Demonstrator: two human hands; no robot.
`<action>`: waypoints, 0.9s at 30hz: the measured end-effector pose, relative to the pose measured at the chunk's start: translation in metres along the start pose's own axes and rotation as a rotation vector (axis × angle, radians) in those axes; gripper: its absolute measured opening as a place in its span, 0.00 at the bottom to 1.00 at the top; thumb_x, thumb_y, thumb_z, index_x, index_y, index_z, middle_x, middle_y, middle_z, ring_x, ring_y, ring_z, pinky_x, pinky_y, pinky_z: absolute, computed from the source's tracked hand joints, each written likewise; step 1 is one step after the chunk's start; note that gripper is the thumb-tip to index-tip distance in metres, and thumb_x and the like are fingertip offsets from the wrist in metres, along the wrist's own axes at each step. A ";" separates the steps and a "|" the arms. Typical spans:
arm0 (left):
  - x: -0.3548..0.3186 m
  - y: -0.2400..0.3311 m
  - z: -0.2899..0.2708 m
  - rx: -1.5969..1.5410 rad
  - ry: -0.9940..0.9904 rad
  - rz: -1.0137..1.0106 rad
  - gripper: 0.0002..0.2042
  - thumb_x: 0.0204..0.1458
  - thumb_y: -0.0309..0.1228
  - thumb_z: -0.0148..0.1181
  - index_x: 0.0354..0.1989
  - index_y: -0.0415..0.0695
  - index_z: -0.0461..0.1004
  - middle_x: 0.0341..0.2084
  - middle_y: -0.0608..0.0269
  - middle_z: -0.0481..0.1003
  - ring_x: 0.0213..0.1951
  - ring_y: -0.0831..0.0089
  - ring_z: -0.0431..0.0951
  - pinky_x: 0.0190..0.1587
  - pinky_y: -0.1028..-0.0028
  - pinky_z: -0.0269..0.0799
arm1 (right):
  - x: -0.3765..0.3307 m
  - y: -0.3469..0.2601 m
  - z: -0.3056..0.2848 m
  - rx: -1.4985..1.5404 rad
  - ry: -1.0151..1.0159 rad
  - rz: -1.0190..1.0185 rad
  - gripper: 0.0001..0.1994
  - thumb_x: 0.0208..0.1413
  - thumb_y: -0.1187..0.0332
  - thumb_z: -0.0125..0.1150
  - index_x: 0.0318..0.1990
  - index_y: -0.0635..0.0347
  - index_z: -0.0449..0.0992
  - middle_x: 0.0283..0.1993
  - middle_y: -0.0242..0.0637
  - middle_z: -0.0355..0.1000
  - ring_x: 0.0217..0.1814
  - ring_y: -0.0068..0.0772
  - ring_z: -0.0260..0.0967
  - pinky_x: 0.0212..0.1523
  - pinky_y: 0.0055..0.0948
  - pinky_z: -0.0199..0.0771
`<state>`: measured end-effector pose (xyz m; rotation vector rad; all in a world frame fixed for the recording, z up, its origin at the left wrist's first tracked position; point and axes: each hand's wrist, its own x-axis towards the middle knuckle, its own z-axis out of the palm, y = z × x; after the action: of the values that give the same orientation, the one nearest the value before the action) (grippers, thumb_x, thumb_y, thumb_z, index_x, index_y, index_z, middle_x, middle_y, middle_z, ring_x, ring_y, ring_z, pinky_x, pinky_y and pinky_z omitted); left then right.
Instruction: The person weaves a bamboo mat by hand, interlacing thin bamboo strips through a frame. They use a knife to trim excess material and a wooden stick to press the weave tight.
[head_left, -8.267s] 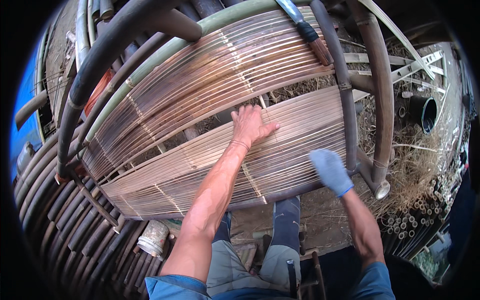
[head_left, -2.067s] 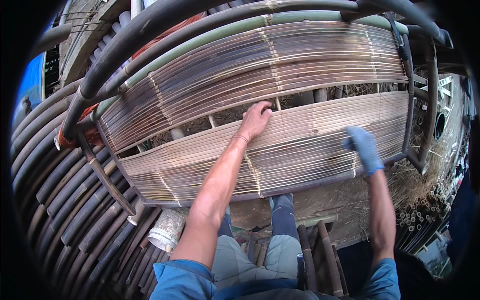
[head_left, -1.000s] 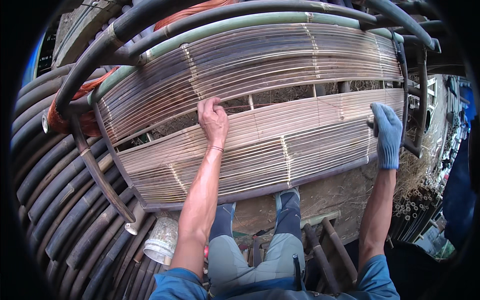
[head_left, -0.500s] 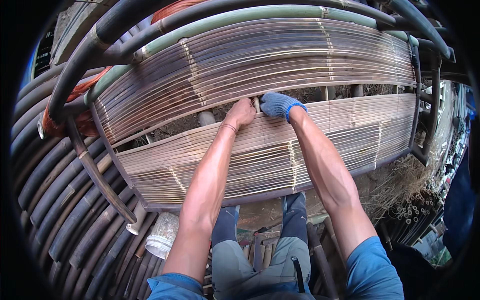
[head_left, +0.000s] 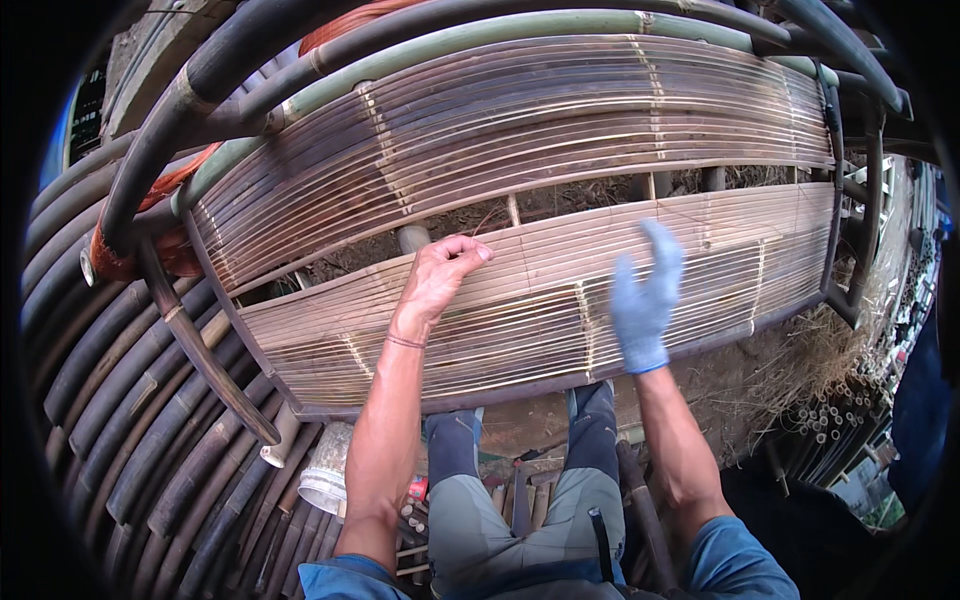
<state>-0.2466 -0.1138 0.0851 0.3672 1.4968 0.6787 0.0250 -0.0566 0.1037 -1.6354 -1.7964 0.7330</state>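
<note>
My bare left hand [head_left: 440,280] grips the top edge of the lower slat panel [head_left: 560,300], my gloved right hand [head_left: 645,295] hovers open and blurred; 2 panels look fully bound.

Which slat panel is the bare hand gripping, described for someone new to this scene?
Start at the curved frame of dark bamboo poles. Two slat panels lie inside it. The left hand grips the top edge of the lower bamboo panel, paler than the darker upper panel.
</note>
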 end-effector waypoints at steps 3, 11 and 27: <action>-0.006 0.008 0.009 0.032 -0.095 -0.073 0.08 0.55 0.35 0.69 0.35 0.42 0.84 0.31 0.69 0.81 0.35 0.81 0.73 0.42 0.79 0.67 | -0.022 -0.033 0.027 -0.051 -0.158 -0.317 0.24 0.46 0.76 0.68 0.55 0.48 0.76 0.59 0.42 0.70 0.65 0.45 0.65 0.65 0.43 0.65; -0.010 0.015 0.018 0.041 -0.176 0.017 0.10 0.56 0.36 0.68 0.37 0.41 0.84 0.34 0.69 0.79 0.30 0.82 0.68 0.35 0.77 0.64 | -0.056 -0.032 0.001 0.206 -0.520 -0.120 0.06 0.49 0.71 0.68 0.36 0.55 0.80 0.48 0.41 0.76 0.57 0.49 0.70 0.59 0.45 0.67; 0.057 -0.036 0.036 0.996 0.075 0.273 0.35 0.55 0.51 0.59 0.65 0.37 0.66 0.48 0.44 0.77 0.53 0.50 0.74 0.61 0.53 0.60 | -0.334 0.164 -0.500 -0.600 -0.612 1.086 0.17 0.56 0.73 0.55 0.54 0.64 0.74 0.51 0.52 0.75 0.55 0.54 0.73 0.56 0.43 0.74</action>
<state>-0.2077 -0.0999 0.0205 1.3273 1.7942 0.0956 0.5271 -0.3714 0.2971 -3.1282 -1.4278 1.3337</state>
